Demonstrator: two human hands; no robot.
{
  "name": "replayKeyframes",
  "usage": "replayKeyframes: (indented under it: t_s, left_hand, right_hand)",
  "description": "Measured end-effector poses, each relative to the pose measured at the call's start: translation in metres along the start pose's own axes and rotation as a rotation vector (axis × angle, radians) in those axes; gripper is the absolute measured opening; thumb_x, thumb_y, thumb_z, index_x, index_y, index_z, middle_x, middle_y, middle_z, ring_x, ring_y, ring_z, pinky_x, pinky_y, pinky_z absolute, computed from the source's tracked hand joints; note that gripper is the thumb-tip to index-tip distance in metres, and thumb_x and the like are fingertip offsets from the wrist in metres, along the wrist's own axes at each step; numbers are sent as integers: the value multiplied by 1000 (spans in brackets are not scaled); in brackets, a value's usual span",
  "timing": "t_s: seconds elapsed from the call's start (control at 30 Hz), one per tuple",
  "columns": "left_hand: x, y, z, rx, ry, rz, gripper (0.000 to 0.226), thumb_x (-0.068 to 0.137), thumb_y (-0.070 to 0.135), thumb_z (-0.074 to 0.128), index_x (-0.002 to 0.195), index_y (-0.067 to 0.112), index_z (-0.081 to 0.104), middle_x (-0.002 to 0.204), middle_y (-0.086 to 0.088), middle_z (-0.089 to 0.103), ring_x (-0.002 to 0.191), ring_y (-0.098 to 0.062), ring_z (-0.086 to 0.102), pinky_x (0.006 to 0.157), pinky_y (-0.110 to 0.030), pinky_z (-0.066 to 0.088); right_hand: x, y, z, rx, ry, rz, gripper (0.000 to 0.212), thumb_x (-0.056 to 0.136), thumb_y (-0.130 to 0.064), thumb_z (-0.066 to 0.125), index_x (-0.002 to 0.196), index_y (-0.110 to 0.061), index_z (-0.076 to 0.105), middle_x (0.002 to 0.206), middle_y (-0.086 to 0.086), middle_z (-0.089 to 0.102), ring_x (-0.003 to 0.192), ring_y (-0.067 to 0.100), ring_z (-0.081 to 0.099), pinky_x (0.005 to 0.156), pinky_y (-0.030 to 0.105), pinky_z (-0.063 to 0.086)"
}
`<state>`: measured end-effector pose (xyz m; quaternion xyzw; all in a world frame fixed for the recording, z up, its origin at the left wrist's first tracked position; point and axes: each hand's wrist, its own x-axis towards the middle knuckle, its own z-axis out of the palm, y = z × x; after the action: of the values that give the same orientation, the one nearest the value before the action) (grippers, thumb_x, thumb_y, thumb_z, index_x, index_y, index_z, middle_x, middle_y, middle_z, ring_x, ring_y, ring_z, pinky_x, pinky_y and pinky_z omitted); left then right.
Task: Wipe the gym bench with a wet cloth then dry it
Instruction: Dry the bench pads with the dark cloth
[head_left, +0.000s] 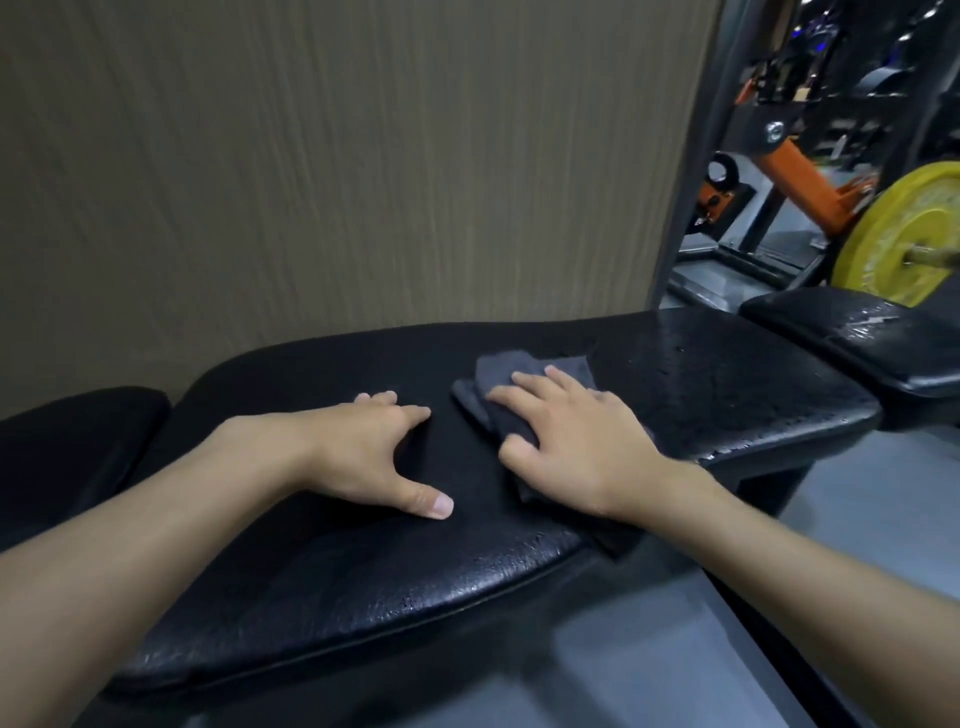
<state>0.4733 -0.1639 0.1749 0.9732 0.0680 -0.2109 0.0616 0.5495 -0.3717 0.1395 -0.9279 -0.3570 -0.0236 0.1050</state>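
Observation:
A black padded gym bench (322, 587) runs across the view from lower left to right. Its right part glistens with water drops. A dark grey cloth (524, 371) lies crumpled on the pad near the middle. My right hand (576, 441) lies flat on top of the cloth, fingers spread and pressing it down, with part of the cloth hidden under the palm. My left hand (374, 452) rests flat on the bare pad just left of the cloth, fingers apart, holding nothing.
A brown textured wall (337, 156) stands right behind the bench. A second black pad (862, 338) sits at the right, another one (67, 441) at the far left. Behind are a yellow weight plate (904, 234), an orange machine frame (810, 176) and grey floor (649, 649).

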Motion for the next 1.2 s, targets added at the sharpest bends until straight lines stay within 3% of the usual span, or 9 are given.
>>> replayKeyframes:
  t_s: [0.1,0.17,0.23,0.37,0.57,0.7,0.8,0.93,1.2]
  left_hand:
    - [1,8,-7,82,37,43,118,59,84,64,153,24,24,161,-4,19,150,-21,16,118,-44,24]
    - [6,18,-7,72,50,106,119,60,84,64,154,21,23,164,-4,13,151,-19,8,120,-43,21]
    - [12,30,-6,53,26,111,123,62,84,63,155,18,17,164,-7,9,151,-25,5,120,-45,19]
    - [21,38,-8,99,23,92,119,62,83,64,151,13,28,158,-13,23,148,-32,18,119,-39,23]
    - [34,31,-4,44,-27,64,141,50,88,64,157,20,1,165,-6,-7,151,-29,-7,121,-49,14]
    - [39,28,-2,-13,-4,50,154,29,95,56,156,26,1,165,1,-8,151,-24,-9,118,-58,14]
    - [39,30,-3,-25,2,45,157,28,95,60,157,26,2,165,-1,-7,151,-25,-9,120,-55,13]
    - [36,35,-6,-34,15,43,140,50,83,71,157,22,5,165,-5,-4,151,-27,-7,123,-43,10]
    - [31,39,-11,-13,3,42,135,52,82,71,156,20,12,165,-7,1,151,-28,-5,122,-45,14]
  right_hand:
    - [-35,1,-5,-18,-16,10,84,67,-59,8,147,-45,28,162,-13,23,152,18,12,117,47,24]
    - [-36,2,-8,-1,-23,18,82,69,-59,10,147,-45,29,162,-13,22,152,17,11,118,47,23]
    - [-23,5,-10,27,-34,27,69,80,-59,22,146,-44,32,162,-14,22,152,17,12,118,47,22]
    - [35,24,-6,13,-36,47,57,91,-53,37,147,-43,34,161,-11,25,150,20,17,115,51,26]
    - [140,55,-2,59,-65,148,59,85,-57,31,141,-41,40,150,-5,42,137,25,36,102,55,35]
    - [162,60,0,73,-50,198,54,86,-53,31,136,-37,44,139,1,51,127,29,44,95,53,37]
    - [147,60,3,57,-18,162,53,88,-50,29,137,-36,42,145,-1,46,134,26,36,95,54,33]
    - [93,58,-1,32,-24,77,65,82,-55,25,143,-37,37,154,-3,38,143,25,28,105,55,32]
    - [-47,45,-14,-46,10,47,80,71,-58,9,147,-45,30,161,-16,23,152,13,11,117,41,25]
